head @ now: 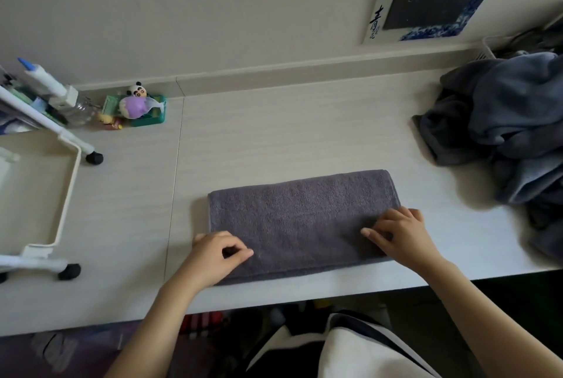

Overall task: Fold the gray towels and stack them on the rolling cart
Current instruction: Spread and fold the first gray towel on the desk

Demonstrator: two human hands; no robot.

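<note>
A gray towel point(298, 219), folded into a long flat rectangle, lies on the pale table point(274, 140) near its front edge. My left hand point(217, 254) sits on the towel's near-left corner, its fingers curled onto the cloth and its thumb past the left edge. My right hand point(400, 233) rests on the right part of the towel with fingers curled into the cloth, which wrinkles slightly beside them. A heap of unfolded gray towels point(505, 124) lies at the table's right end. The white rolling cart point(68, 191) stands at the left, with its cream shelf showing.
Small toys and a green tray point(140, 109) sit at the back left by the wall. Bottles and a tube point(45, 82) crowd the cart's upper shelf. A white basket point(490, 48) stands behind the towel heap. A framed plate point(429, 2) hangs on the wall.
</note>
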